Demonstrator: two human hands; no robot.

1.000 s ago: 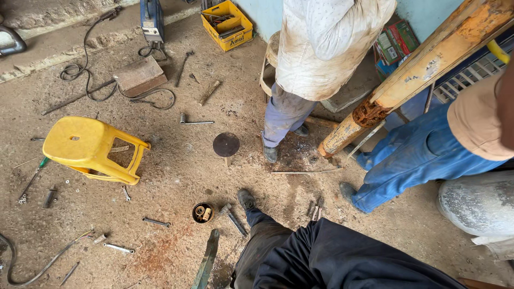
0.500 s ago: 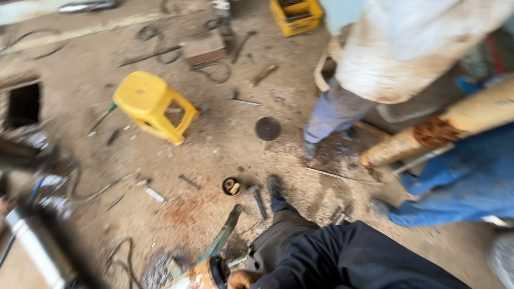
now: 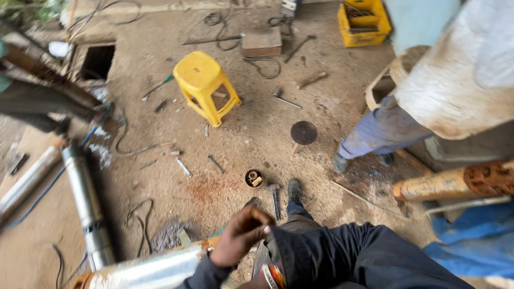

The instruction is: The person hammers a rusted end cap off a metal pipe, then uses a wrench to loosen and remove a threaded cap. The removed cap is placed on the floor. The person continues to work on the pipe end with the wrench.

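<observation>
The person's left hand [image 3: 241, 235] rests at the bottom centre of the head view, fingers [image 3: 256, 218] curled down over the near end of a rusty-tipped silver metal cylinder [image 3: 150, 270]. Whether the fingers fully close around it cannot be told. The right hand is out of view. The cylinder's long axis runs left from the hand, roughly level along the bottom edge, so the bulk of it lies to the hand's left.

Just beyond the hand, a hammer with a grey metal head [image 3: 274, 197] lies on the concrete floor [image 3: 241, 139] beside the person's dark shoe [image 3: 294, 188]. A small round black cup [image 3: 254, 177] holding brass-coloured pieces sits just left of the hammer.

Farther out lie a dark round cutting disc [image 3: 303, 132] and a yellow plastic stool [image 3: 205, 85], well apart. A long grey steel tube [image 3: 85, 203] lies on the left.

At the far edge stand a yellow plastic crate [image 3: 364, 24] and a flat brown block [image 3: 262, 42]. No labels are legible. Another person in a stained white shirt [image 3: 455, 91] stands at right.
</observation>
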